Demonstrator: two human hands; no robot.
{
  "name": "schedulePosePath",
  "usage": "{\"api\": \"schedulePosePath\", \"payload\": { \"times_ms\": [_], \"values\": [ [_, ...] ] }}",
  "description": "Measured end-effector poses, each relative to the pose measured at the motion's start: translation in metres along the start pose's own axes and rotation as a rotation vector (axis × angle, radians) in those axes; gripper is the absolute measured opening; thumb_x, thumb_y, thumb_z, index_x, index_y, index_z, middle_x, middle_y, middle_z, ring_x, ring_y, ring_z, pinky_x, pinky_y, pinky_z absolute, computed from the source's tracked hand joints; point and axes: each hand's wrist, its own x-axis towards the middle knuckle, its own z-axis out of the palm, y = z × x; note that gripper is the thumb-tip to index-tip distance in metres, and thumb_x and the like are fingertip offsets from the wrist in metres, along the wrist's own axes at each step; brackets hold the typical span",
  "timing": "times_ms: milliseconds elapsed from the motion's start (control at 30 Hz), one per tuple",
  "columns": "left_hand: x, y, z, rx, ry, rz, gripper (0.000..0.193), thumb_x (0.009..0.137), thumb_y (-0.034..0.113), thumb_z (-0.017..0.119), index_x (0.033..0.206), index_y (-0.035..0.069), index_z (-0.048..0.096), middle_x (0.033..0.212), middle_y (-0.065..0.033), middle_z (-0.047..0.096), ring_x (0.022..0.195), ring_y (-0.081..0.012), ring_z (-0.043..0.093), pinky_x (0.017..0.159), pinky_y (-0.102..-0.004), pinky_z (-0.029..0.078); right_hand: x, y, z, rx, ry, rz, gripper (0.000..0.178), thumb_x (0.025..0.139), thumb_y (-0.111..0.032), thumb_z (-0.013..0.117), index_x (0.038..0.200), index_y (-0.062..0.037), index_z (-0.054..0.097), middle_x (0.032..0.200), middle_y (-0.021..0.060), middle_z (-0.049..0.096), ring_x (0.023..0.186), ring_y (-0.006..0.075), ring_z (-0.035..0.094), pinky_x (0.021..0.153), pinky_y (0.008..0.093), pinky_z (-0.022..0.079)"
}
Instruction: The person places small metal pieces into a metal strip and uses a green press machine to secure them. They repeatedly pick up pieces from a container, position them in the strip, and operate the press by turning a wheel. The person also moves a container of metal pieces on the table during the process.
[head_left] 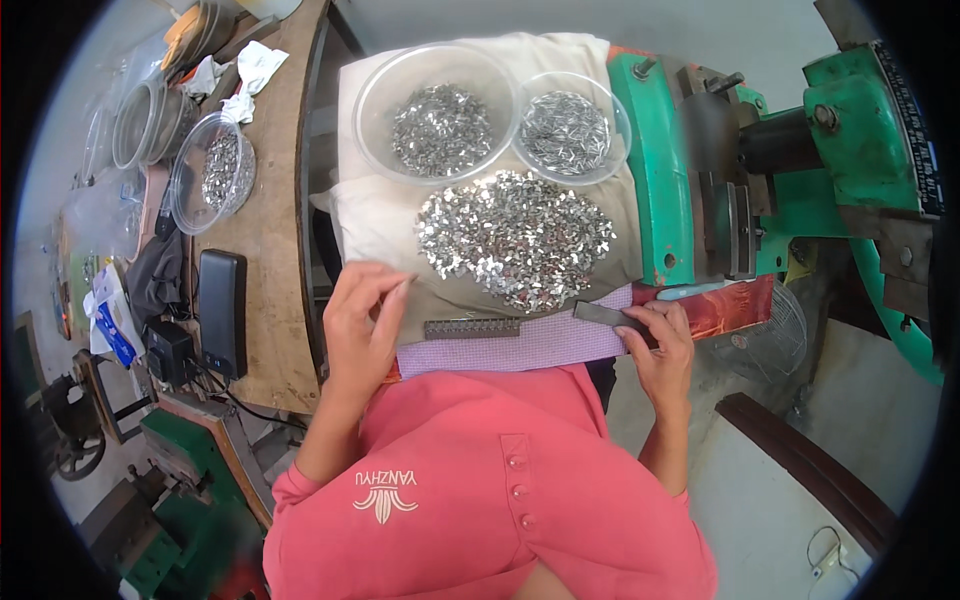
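Well, from my remote seat the flat grey bar (pixel 598 313) over the lilac cloth (pixel 560 343) looks stiff and fairly weighty, so I'd hold it by its right end, where the right hand (pixel 662 345) clasps it. The left hand (pixel 362 308) pinches what looks like a small metal piece (pixel 412 277) (too tiny to judge well) beside the metal heap (pixel 520 240); I'd expect it light, slippery, best nipped by its edges.

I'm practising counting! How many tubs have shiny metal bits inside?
3: a large tub and a smaller tub on the cloth, a third tub on the bench; others may be hidden.
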Motion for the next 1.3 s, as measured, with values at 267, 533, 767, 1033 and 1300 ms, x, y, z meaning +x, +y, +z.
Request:
{"api": "schedulePosePath", "payload": {
  "times_ms": [267, 533, 767, 1033, 1300],
  "values": [
    [-0.055, -0.014, 0.001, -0.224, 0.018, -0.305, 0.008, 0.093, 0.006, 0.065, 0.088, -0.001, 0.064, 0.092, -0.0050, 0.059, 0.068, -0.0082, 0.054, 0.058, -0.0236, 0.042, 0.003, -0.039, 0.006, 0.145, -0.066, -0.057, 0.029, 0.073, -0.001, 0.080, 0.100, -0.0025, 0.071, 0.095, 0.0100, 0.062, 0.082, 0.0223, 0.061, 0.066, 0.0311, 0.050],
    [-0.041, -0.005, 0.000, -0.018, -0.091, -0.251, 0.013, 0.093, 0.009, 0.064, 0.087, 0.000, 0.058, 0.090, -0.0101, 0.056, 0.067, -0.0205, 0.056, 0.059, -0.0315, 0.045, 0.027, -0.087, 0.052, 0.140, -0.129, -0.297, 0.027, 0.075, -0.010, 0.079, 0.099, -0.0053, 0.069, 0.093, 0.0089, 0.061, 0.084, 0.0278, 0.062, 0.071, 0.0371, 0.051],
    [-0.041, 0.000, 0.001, 0.065, -0.139, -0.238, 0.014, 0.093, 0.009, 0.063, 0.085, 0.000, 0.057, 0.091, -0.0103, 0.056, 0.065, -0.0201, 0.054, 0.058, -0.0309, 0.043, 0.032, -0.096, 0.072, 0.163, -0.201, -0.355, 0.026, 0.076, -0.009, 0.078, 0.099, -0.0044, 0.068, 0.094, 0.0091, 0.060, 0.087, 0.0279, 0.061, 0.073, 0.0378, 0.051],
    [-0.043, -0.002, 0.005, 0.123, -0.178, -0.214, 0.015, 0.089, 0.010, 0.068, 0.083, 0.000, 0.058, 0.092, -0.0094, 0.055, 0.060, -0.0183, 0.053, 0.055, -0.0321, 0.043, 0.030, -0.097, 0.077, 0.158, -0.258, -0.335, 0.026, 0.077, -0.010, 0.077, 0.101, -0.0039, 0.067, 0.094, 0.0101, 0.059, 0.088, 0.0288, 0.060, 0.075, 0.0384, 0.051],
    [-0.045, 0.000, 0.009, 0.147, -0.190, -0.208, 0.015, 0.088, 0.010, 0.069, 0.081, 0.001, 0.058, 0.092, -0.0095, 0.055, 0.059, -0.0206, 0.053, 0.055, -0.0336, 0.043, 0.017, -0.094, 0.064, 0.186, -0.188, -0.165, 0.030, 0.076, -0.013, 0.080, 0.103, -0.0040, 0.069, 0.095, 0.0105, 0.060, 0.086, 0.0285, 0.062, 0.072, 0.0374, 0.052]
  ]
}}
